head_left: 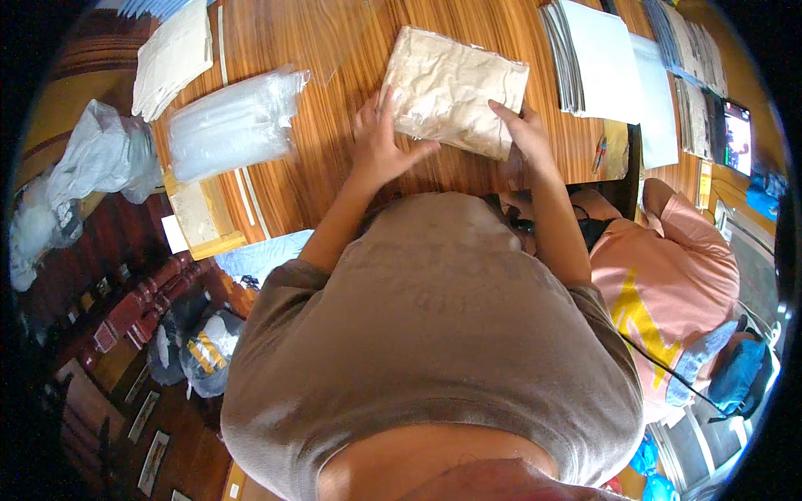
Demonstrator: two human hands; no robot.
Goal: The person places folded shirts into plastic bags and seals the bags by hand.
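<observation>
A flat beige folded cloth in a clear plastic bag (455,93) lies slightly turned on the striped wooden table (351,50) in front of me. My right hand (528,138) grips its right edge, thumb on top and the other fingers hidden beyond the edge. At the left edge rests my left hand (383,146), its fingers spread and its thumb stretched along the near side of the bag. Left of it lies a stack of clear plastic bags (234,125).
Beige folded cloths (174,58) lie at the far left; white folded sheets (597,63) are stacked at the right. A small red-and-blue tool (599,154) lies near the right edge. Beside me sits a person in a pink shirt (660,259). A lit phone (738,138) stands beyond.
</observation>
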